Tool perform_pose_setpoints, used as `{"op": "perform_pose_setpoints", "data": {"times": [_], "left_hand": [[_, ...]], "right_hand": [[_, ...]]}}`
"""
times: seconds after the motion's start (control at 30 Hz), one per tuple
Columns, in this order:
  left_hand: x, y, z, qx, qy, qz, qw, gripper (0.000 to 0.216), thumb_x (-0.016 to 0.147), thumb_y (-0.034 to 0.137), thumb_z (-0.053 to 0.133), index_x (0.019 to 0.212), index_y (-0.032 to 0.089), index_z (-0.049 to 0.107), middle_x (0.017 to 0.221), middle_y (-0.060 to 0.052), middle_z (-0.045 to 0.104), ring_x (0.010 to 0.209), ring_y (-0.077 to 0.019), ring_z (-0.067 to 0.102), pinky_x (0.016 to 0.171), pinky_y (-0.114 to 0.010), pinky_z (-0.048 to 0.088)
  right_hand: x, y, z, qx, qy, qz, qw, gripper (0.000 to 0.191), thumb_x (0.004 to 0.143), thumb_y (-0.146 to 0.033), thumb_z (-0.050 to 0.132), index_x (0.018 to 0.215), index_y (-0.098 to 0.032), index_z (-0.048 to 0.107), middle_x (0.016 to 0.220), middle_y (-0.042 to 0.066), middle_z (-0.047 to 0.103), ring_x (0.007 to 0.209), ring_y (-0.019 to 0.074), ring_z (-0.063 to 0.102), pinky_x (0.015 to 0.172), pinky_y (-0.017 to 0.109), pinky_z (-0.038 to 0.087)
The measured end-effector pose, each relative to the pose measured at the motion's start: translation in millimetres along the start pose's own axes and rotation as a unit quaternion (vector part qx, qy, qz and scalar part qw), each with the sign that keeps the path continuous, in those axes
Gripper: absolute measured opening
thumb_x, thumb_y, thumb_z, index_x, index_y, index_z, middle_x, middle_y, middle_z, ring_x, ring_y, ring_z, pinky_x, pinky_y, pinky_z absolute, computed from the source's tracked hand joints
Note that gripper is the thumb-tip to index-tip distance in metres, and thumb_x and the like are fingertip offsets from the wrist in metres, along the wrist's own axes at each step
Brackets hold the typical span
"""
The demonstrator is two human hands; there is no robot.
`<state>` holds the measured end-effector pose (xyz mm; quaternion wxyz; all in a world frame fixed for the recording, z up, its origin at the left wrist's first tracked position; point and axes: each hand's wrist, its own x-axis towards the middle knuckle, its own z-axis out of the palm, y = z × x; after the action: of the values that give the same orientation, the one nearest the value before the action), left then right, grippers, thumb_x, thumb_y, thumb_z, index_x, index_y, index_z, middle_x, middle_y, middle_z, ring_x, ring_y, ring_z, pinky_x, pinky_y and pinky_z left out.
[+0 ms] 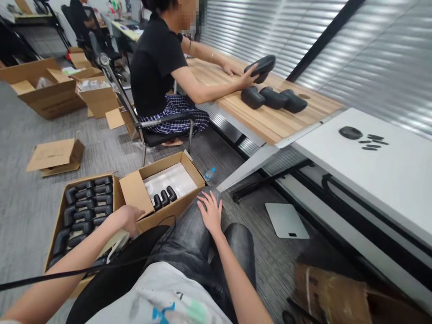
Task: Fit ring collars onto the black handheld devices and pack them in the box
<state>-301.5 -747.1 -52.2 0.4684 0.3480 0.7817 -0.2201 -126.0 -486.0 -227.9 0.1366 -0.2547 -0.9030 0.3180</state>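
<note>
My left hand reaches down to the left, fingers curled on the edge of a cardboard box packed with several black curved parts; whether the fingers grip anything is hidden. Just below that hand lies a pale plastic bag. My right hand rests flat and open on my left knee, fingers spread. Beside it stands a second open box with a white liner and three black parts.
A seated person in a black top handles black parts on a wooden table. A white table on the right carries small black pieces. More cardboard boxes lie on the grey carpet. A white panel and a water bottle are on the floor.
</note>
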Motion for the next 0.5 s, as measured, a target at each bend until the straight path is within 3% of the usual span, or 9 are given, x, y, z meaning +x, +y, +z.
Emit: {"op": "perform_pose_setpoints", "data": {"times": [0.2, 0.37, 0.5], "left_hand": [[1, -3, 5, 0.006, 0.015, 0.006, 1.0, 0.104, 0.062, 0.022, 0.078, 0.163, 0.017, 0.052, 0.143, -0.021, 0.072, 0.137, -0.0382, 0.068, 0.11, -0.04, 0.056], [4, 1, 14, 0.021, 0.024, 0.018, 0.999, 0.085, 0.067, 0.023, 0.077, 0.15, 0.013, 0.065, 0.131, -0.024, 0.077, 0.126, -0.0419, 0.073, 0.105, -0.046, 0.058], [31, -2, 10, 0.018, -0.032, 0.093, 0.995, 0.074, 0.075, 0.042, 0.081, 0.144, 0.018, 0.07, 0.116, -0.017, 0.082, 0.115, -0.0384, 0.077, 0.1, -0.043, 0.06]], "right_hand": [[-3, 1, 0, 0.021, 0.01, -0.001, 1.0, 0.048, 0.11, -0.053, 0.042, 0.123, -0.029, 0.081, 0.153, 0.009, 0.067, 0.159, 0.0348, 0.042, 0.131, 0.076, 0.01], [-8, 1, -7, 0.037, 0.032, -0.007, 0.999, 0.05, 0.11, -0.058, 0.043, 0.115, -0.028, 0.083, 0.151, 0.01, 0.068, 0.159, 0.036, 0.043, 0.131, 0.078, 0.009], [-12, 4, -31, 0.05, -0.005, -0.013, 0.999, 0.052, 0.108, -0.065, 0.045, 0.112, -0.029, 0.083, 0.149, 0.011, 0.07, 0.157, 0.0398, 0.046, 0.128, 0.082, 0.018]]}}
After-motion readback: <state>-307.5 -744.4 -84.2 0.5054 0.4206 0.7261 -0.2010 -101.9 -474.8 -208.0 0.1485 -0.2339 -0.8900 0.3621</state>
